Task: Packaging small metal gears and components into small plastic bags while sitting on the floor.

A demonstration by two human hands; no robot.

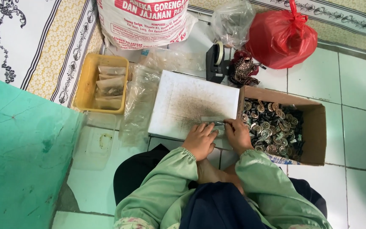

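My left hand (200, 139) and my right hand (237, 133) meet at the near edge of a white board (191, 101) stained brown in its middle. Together they pinch a small clear plastic bag (212, 122) that lies flat on the board's edge. What is in the bag is too small to tell. Just right of my right hand stands an open cardboard box (314, 127) filled with several small round metal ornaments (272, 127). Both sleeves are light green.
A yellow tray (85, 85) with filled clear packets sits at the left. Loose clear bags (138, 101) lie beside the board. A black tape dispenser (217, 61), a red plastic bag (282, 38) and a large printed sack (142, 21) stand behind. A green surface (22, 152) fills the left.
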